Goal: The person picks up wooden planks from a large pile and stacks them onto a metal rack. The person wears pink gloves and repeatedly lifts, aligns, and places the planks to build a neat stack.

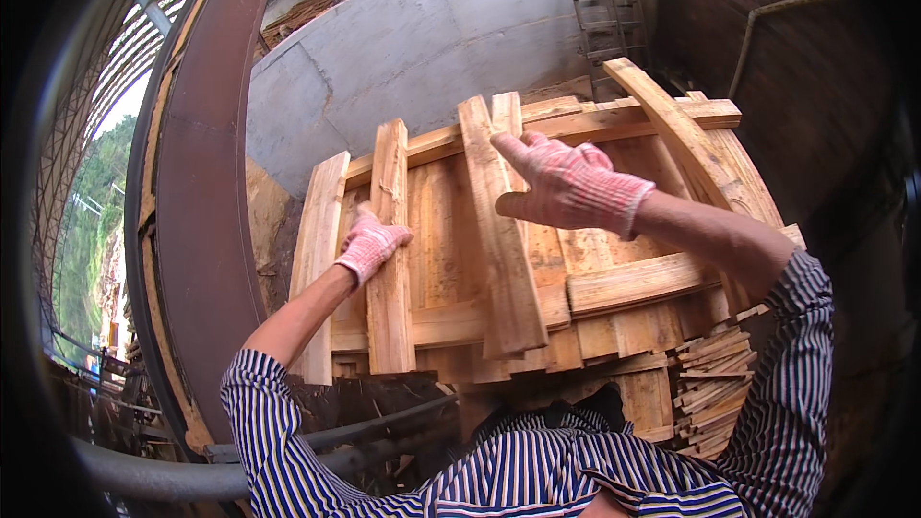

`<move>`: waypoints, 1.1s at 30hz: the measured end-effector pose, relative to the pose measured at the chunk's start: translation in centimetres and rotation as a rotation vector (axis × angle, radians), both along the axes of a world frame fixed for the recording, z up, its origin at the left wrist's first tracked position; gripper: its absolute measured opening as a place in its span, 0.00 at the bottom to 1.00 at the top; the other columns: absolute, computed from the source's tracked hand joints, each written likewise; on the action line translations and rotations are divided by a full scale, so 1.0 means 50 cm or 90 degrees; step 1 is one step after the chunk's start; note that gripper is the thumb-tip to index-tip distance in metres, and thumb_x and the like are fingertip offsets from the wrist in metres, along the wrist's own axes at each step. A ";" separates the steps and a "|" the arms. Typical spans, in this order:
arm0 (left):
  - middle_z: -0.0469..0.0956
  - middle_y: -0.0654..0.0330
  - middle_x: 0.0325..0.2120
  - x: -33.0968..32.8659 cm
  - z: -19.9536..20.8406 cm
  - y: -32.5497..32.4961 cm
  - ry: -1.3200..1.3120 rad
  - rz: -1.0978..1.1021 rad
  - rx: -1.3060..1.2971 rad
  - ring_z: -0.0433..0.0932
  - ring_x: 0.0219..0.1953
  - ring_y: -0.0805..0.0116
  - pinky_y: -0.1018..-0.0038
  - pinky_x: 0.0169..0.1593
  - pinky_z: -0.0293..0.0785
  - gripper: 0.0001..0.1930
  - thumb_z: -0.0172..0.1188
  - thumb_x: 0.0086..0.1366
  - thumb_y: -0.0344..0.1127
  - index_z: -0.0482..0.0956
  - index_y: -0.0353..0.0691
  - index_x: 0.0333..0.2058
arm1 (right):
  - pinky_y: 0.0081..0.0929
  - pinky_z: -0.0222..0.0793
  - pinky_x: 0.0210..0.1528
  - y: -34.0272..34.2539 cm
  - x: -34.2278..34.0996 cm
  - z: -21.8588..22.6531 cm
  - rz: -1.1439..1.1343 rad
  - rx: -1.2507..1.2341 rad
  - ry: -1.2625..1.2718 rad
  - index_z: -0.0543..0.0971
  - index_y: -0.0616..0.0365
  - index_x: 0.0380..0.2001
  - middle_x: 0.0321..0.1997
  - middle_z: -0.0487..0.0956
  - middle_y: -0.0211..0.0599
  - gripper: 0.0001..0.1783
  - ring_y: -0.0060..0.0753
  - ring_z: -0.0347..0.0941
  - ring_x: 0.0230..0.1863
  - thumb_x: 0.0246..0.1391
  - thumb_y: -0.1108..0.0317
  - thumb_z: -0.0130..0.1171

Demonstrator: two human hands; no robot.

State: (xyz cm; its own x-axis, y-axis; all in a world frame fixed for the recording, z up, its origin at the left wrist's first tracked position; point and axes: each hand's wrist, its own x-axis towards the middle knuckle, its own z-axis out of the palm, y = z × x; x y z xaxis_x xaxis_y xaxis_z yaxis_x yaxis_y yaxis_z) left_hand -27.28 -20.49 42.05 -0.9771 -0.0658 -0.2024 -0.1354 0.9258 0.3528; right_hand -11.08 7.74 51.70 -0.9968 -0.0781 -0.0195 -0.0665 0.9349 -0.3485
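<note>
My left hand (pixel 372 244), in a pink-and-white knit glove, is closed around a rough wooden plank (pixel 389 297), its fingers over the plank's face. My right hand (pixel 574 184), gloved alike, is open at the right edge of another plank (pixel 504 249). Its index finger and thumb stretch apart over that plank, whose near end is blurred. Both planks lie across the long rails of a stack of boards (pixel 436 201). At the far left of the stack lies another crosswise plank (pixel 317 264).
A slanting plank (pixel 672 129) lies at the stack's right. Behind stand a grey wall (pixel 422 38) and a metal ladder (pixel 590 0). A brown steel column (pixel 206 163) rises on the left. Below are a pipe (pixel 163 470) and a pile of thin sticks (pixel 715 388).
</note>
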 end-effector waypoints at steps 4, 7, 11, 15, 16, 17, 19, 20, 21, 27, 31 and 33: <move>0.65 0.38 0.63 0.013 -0.007 -0.013 -0.031 -0.059 0.048 0.66 0.65 0.46 0.59 0.67 0.62 0.65 0.72 0.45 0.70 0.50 0.32 0.70 | 0.50 0.77 0.46 -0.148 -0.066 -0.107 0.049 -0.007 0.091 0.65 0.64 0.58 0.55 0.70 0.62 0.33 0.59 0.75 0.52 0.56 0.56 0.62; 0.67 0.39 0.62 -0.068 -0.024 -0.122 0.111 -0.134 0.227 0.68 0.64 0.49 0.60 0.66 0.65 0.54 0.67 0.56 0.67 0.57 0.31 0.68 | 0.52 0.71 0.58 -0.292 -0.092 -0.113 0.062 -0.115 0.030 0.62 0.63 0.64 0.58 0.70 0.63 0.42 0.63 0.73 0.55 0.55 0.48 0.61; 0.73 0.46 0.58 -0.160 0.023 -0.252 0.370 -0.173 0.113 0.74 0.59 0.52 0.62 0.60 0.70 0.34 0.61 0.67 0.53 0.65 0.40 0.64 | 0.49 0.67 0.63 -0.399 -0.152 -0.129 -0.073 -0.161 -0.103 0.53 0.60 0.71 0.62 0.66 0.65 0.53 0.62 0.66 0.64 0.50 0.46 0.64; 0.74 0.41 0.57 -0.219 -0.039 -0.433 0.210 -0.068 -0.053 0.73 0.60 0.45 0.58 0.61 0.69 0.38 0.54 0.65 0.64 0.66 0.40 0.63 | 0.48 0.65 0.65 -0.455 -0.191 -0.143 -0.188 -0.197 -0.133 0.54 0.58 0.70 0.62 0.67 0.60 0.50 0.59 0.63 0.67 0.48 0.55 0.64; 0.75 0.43 0.56 -0.216 -0.056 -0.436 0.141 -0.053 -0.075 0.75 0.58 0.46 0.57 0.60 0.70 0.37 0.51 0.67 0.65 0.67 0.42 0.63 | 0.48 0.66 0.65 -0.446 -0.188 -0.145 -0.210 -0.180 -0.121 0.55 0.58 0.70 0.62 0.67 0.59 0.49 0.59 0.63 0.66 0.48 0.55 0.63; 0.77 0.44 0.55 -0.217 -0.080 -0.474 0.128 -0.085 -0.019 0.76 0.57 0.47 0.58 0.58 0.70 0.38 0.48 0.67 0.66 0.67 0.42 0.63 | 0.49 0.66 0.64 -0.446 -0.184 -0.143 -0.223 -0.175 -0.108 0.56 0.58 0.69 0.61 0.67 0.59 0.48 0.59 0.64 0.66 0.48 0.56 0.63; 0.77 0.47 0.55 -0.208 -0.121 -0.503 0.078 -0.115 0.079 0.77 0.56 0.50 0.61 0.57 0.70 0.35 0.48 0.70 0.64 0.68 0.42 0.63 | 0.49 0.68 0.62 -0.419 -0.177 -0.139 -0.227 -0.169 -0.069 0.59 0.55 0.68 0.61 0.68 0.58 0.45 0.56 0.65 0.65 0.47 0.56 0.63; 0.78 0.48 0.54 -0.195 -0.132 -0.491 0.087 -0.111 0.132 0.77 0.55 0.51 0.62 0.56 0.71 0.34 0.48 0.70 0.63 0.68 0.42 0.63 | 0.48 0.68 0.62 -0.401 -0.181 -0.145 -0.262 -0.165 -0.059 0.59 0.53 0.69 0.60 0.68 0.57 0.47 0.57 0.66 0.64 0.45 0.56 0.63; 0.78 0.49 0.54 -0.183 -0.141 -0.478 0.095 -0.106 0.184 0.77 0.55 0.53 0.63 0.56 0.71 0.34 0.48 0.71 0.62 0.68 0.41 0.63 | 0.47 0.68 0.61 -0.382 -0.185 -0.155 -0.297 -0.160 -0.049 0.58 0.51 0.70 0.60 0.69 0.56 0.48 0.57 0.67 0.62 0.44 0.55 0.62; 0.76 0.53 0.56 -0.185 -0.158 -0.483 0.080 -0.102 0.325 0.75 0.55 0.60 0.67 0.59 0.69 0.31 0.52 0.73 0.54 0.66 0.39 0.65 | 0.53 0.66 0.59 -0.398 -0.165 -0.251 -0.276 -0.132 0.044 0.59 0.54 0.68 0.58 0.69 0.62 0.38 0.64 0.67 0.60 0.62 0.45 0.50; 0.76 0.54 0.57 -0.201 -0.165 -0.482 0.097 -0.134 0.350 0.75 0.55 0.61 0.68 0.58 0.69 0.30 0.52 0.73 0.53 0.65 0.39 0.65 | 0.50 0.71 0.52 -0.511 -0.194 -0.261 -0.164 -0.241 0.075 0.67 0.55 0.60 0.52 0.74 0.60 0.29 0.61 0.72 0.53 0.64 0.48 0.48; 0.76 0.53 0.56 -0.207 -0.168 -0.460 0.077 -0.100 0.341 0.75 0.54 0.62 0.68 0.58 0.70 0.30 0.53 0.73 0.54 0.66 0.40 0.64 | 0.43 0.73 0.47 -0.495 -0.206 -0.233 -0.113 -0.188 -0.061 0.69 0.55 0.57 0.49 0.74 0.58 0.26 0.50 0.73 0.49 0.63 0.50 0.49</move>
